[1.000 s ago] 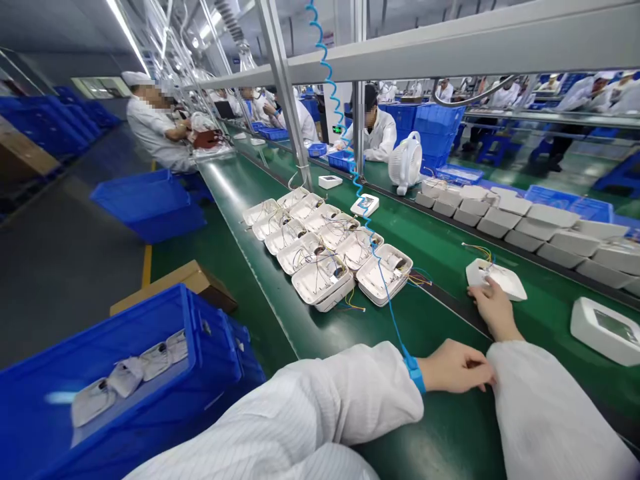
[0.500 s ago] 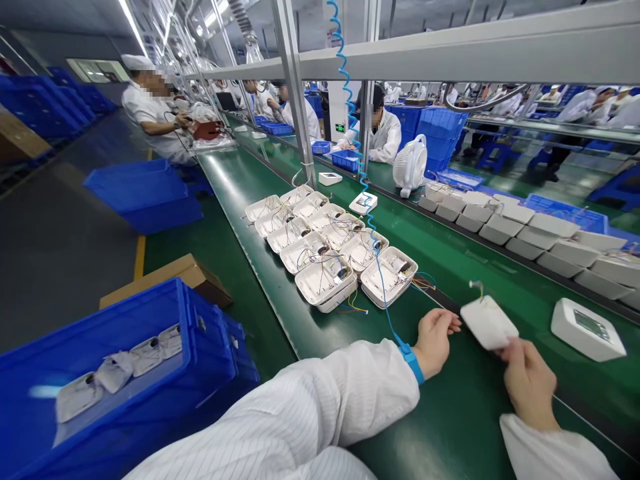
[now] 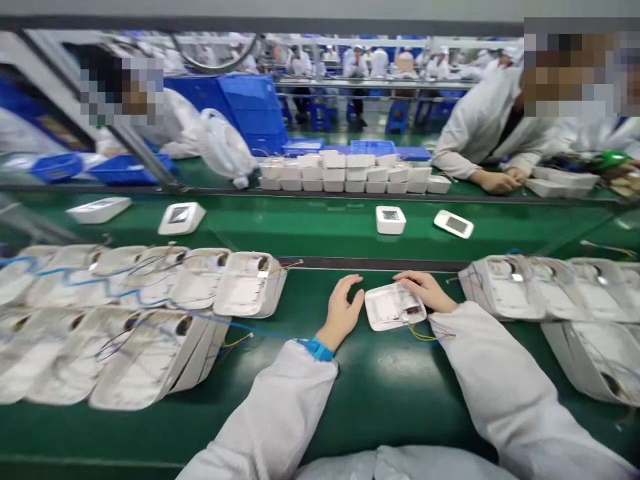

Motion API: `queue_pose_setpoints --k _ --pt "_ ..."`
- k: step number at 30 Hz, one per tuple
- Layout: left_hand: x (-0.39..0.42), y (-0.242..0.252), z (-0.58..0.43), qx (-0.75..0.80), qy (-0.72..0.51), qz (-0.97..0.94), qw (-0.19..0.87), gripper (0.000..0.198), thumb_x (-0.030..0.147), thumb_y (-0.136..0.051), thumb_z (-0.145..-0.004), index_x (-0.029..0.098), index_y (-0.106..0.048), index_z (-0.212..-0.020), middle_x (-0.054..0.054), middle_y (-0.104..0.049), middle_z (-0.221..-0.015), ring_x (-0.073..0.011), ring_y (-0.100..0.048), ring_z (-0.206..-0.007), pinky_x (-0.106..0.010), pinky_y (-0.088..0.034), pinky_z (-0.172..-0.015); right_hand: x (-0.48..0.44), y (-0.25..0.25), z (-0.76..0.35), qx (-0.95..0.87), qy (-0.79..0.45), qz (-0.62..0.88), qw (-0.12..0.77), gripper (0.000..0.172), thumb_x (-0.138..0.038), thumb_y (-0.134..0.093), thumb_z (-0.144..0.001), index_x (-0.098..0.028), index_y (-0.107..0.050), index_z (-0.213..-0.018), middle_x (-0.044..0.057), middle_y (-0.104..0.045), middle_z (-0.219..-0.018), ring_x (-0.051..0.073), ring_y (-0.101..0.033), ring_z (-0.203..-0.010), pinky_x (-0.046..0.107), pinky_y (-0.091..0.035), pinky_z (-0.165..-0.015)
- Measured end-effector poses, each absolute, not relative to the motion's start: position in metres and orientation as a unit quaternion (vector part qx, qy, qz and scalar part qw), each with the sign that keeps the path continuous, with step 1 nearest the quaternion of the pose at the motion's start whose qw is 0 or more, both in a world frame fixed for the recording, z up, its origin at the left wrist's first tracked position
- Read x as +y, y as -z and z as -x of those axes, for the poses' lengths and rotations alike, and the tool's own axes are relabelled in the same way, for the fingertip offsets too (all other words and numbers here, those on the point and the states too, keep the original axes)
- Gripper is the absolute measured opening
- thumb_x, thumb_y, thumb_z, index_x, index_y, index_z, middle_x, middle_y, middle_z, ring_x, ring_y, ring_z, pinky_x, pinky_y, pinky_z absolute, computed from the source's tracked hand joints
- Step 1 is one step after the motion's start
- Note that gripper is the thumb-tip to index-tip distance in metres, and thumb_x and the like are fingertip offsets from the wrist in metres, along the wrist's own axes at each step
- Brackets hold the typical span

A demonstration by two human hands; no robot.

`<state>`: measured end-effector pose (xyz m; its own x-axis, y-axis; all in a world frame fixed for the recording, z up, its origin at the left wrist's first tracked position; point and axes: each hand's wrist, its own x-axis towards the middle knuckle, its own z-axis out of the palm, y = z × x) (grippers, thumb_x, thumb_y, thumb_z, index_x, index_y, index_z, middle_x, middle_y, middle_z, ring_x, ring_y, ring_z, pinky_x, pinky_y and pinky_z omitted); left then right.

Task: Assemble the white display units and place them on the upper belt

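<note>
We seem to be positioning the white casing [image 3: 384, 308], right hand [image 3: 429, 291] touching it, grip unclear; steadying it calls for bringing our open left hand [image 3: 342, 312] closer.

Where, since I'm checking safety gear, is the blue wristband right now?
In the head view, below centre, the blue wristband is around the base of the left hand, against the white sleeve, left of the open white shell at the right hand.

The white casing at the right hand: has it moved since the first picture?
Yes: the white casing came nearer, from beyond the dark strip to this side.
</note>
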<state>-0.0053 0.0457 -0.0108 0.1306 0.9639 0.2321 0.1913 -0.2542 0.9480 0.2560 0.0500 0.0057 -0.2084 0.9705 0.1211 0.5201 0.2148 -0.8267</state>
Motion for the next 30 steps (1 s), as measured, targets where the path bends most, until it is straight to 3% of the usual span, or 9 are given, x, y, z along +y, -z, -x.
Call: queue_pose_setpoints --k 2,4,8,14,19,26,30 --pt "0.044 0.014 0.004 0.435 -0.410 -0.722 0.349 0.027 0.024 -0.056 -0.088 0.019 -0.066 -0.114 -0.009 -0.066 -0.125 -0.0247 -0.056 -0.125 -0.045 -0.041 -0.112 0.050 -0.004 -0.256 -0.720 -0.293 0.539 0.326 0.041 -0.049 -0.046 -0.094 -0.018 -0.073 -0.099 0.007 -0.076 -0.099 0.021 -0.070 -0.090 0.035 -0.055 -0.082" --pt "0.043 0.016 0.003 0.422 -0.352 -0.778 0.304 0.027 0.027 -0.057 -0.090 0.019 -0.067 -0.113 -0.010 -0.068 -0.124 -0.0278 -0.054 -0.130 -0.049 -0.041 -0.112 0.054 0.000 -0.261 -0.706 -0.206 0.592 0.329 0.040 -0.047 -0.045 -0.096 -0.019 -0.074 -0.097 0.007 -0.075 -0.102 0.021 -0.068 -0.097 0.036 -0.053 -0.090" --pt "0.044 0.018 0.003 0.419 -0.297 -0.818 0.260 0.031 0.025 -0.054 -0.092 0.021 -0.067 -0.119 -0.008 -0.067 -0.129 -0.0294 -0.051 -0.134 -0.053 -0.042 -0.110 0.083 0.006 -0.279 -0.622 -0.070 0.702 0.339 0.039 -0.041 -0.050 -0.094 -0.012 -0.074 -0.104 0.019 -0.055 -0.138 0.032 -0.044 -0.133 0.050 -0.033 -0.113" --pt "0.048 0.019 0.005 0.413 -0.293 -0.818 0.271 0.043 0.011 -0.045 -0.086 0.020 -0.067 -0.122 -0.008 -0.063 -0.136 -0.0262 -0.052 -0.134 -0.051 -0.042 -0.112 0.151 -0.004 -0.309 -0.506 -0.018 0.849 0.152 0.050 -0.049 -0.047 -0.096 -0.014 -0.068 -0.124 0.016 -0.021 -0.162 0.038 -0.014 -0.148 0.055 -0.026 -0.113" --pt "0.048 0.019 0.005 0.426 -0.313 -0.799 0.285 0.041 0.012 -0.048 -0.082 0.020 -0.070 -0.115 -0.007 -0.066 -0.132 -0.0247 -0.060 -0.125 -0.046 -0.046 -0.108 0.174 -0.002 -0.320 -0.491 -0.037 0.862 0.125 0.057 -0.053 -0.040 -0.098 -0.014 -0.056 -0.137 0.019 -0.028 -0.159 0.040 -0.020 -0.144 0.060 -0.027 -0.108" --pt "0.047 0.017 0.003 0.429 -0.312 -0.796 0.292 0.036 0.018 -0.051 -0.083 0.021 -0.070 -0.114 -0.007 -0.073 -0.119 -0.0263 -0.062 -0.121 -0.048 -0.046 -0.108 0.148 0.000 -0.302 -0.543 0.021 0.828 0.136 0.045 -0.034 -0.040 -0.098 -0.014 -0.056 -0.135 0.020 -0.054 -0.135 0.037 -0.037 -0.128 0.054 -0.030 -0.104" --pt "0.046 0.017 0.003 0.432 -0.303 -0.800 0.285 0.035 0.020 -0.053 -0.084 0.021 -0.070 -0.115 -0.007 -0.072 -0.121 -0.0277 -0.062 -0.122 -0.049 -0.045 -0.108 0.137 -0.002 -0.300 -0.537 0.029 0.828 0.159 0.054 -0.038 -0.048 -0.095 -0.018 -0.043 -0.145 0.018 -0.041 -0.150 0.035 -0.030 -0.136 0.049 -0.032 -0.106"
